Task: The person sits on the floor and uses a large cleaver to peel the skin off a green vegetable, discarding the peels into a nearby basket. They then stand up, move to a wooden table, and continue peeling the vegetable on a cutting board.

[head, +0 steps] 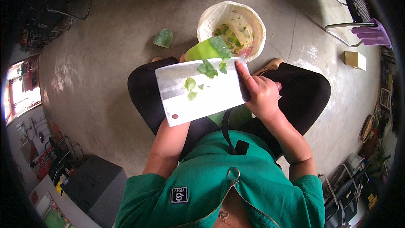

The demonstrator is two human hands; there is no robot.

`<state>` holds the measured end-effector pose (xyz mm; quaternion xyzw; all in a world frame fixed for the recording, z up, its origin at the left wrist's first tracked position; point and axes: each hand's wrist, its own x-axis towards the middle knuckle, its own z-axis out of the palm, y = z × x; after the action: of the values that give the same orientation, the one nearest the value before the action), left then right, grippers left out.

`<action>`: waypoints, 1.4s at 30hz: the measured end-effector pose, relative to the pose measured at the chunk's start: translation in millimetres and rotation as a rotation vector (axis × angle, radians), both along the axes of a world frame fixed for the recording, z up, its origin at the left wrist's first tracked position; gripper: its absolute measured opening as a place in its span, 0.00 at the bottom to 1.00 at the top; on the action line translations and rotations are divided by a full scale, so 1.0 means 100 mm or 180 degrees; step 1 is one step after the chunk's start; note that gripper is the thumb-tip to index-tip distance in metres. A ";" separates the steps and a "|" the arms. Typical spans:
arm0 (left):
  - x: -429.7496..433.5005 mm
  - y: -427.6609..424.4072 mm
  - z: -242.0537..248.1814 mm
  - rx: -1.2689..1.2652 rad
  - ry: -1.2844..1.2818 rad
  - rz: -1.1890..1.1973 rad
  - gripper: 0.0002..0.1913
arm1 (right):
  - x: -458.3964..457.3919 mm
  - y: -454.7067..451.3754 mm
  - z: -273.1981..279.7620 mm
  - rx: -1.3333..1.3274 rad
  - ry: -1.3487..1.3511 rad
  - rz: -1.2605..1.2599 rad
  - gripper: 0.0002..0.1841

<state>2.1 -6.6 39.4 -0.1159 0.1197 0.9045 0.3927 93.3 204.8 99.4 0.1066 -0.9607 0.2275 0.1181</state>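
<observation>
My right hand (pixel 263 93) grips the handle end of a broad cleaver (pixel 202 104), its index finger along the blade. Several scraps of green peel (pixel 207 69) cling to the flat of the blade. Behind the cleaver's edge shows a green gourd or melon piece (pixel 199 50), pale where peeled and dark where the skin remains. Fingertips of my left hand (pixel 182 58) touch that piece; the blade hides the rest of the hand. Just beyond it is a white lined waste basket (pixel 207 19) with peelings inside. A cut end of a green gourd or melon (pixel 163 38) lies on the floor.
A small box (pixel 355 60) rests on the concrete floor (pixel 104 38) to the right. At the upper right is a metal-framed chair (pixel 348 25) with a purple cloth. A large dark box (pixel 95 180) stands at the lower left. My knees flank the work.
</observation>
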 end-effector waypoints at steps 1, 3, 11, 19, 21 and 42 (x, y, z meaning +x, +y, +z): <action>0.00 -0.01 0.00 -0.0024 0.0011 0.0024 0.31 | 0.00 -0.01 0.02 -0.0021 0.0006 0.0029 0.36; 0.01 -0.02 -0.01 -0.0051 0.0005 0.0074 0.31 | 0.00 0.00 0.04 0.0055 0.0027 0.0129 0.36; 0.02 -0.01 -0.21 -0.0190 0.0045 0.0425 0.29 | -0.06 0.18 -0.10 -0.0046 -0.0353 -0.0001 0.49; -0.14 0.11 -0.34 -0.0480 0.0063 0.0787 0.27 | -0.05 0.22 -0.14 -0.1875 -0.1456 -0.0355 0.34; -0.16 0.10 -0.39 -0.0214 0.0324 0.0438 0.26 | -0.07 0.23 0.02 -0.2618 -0.2196 -0.0928 0.14; -0.02 0.01 -0.49 -0.0191 0.0415 0.0552 0.22 | 0.02 0.26 -0.07 -0.0368 -0.0740 -0.0220 0.49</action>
<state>0.4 -5.2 -9.7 -0.0785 0.1616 0.9367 0.3007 95.2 230.8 92.9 0.0394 -0.9563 0.2890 0.0196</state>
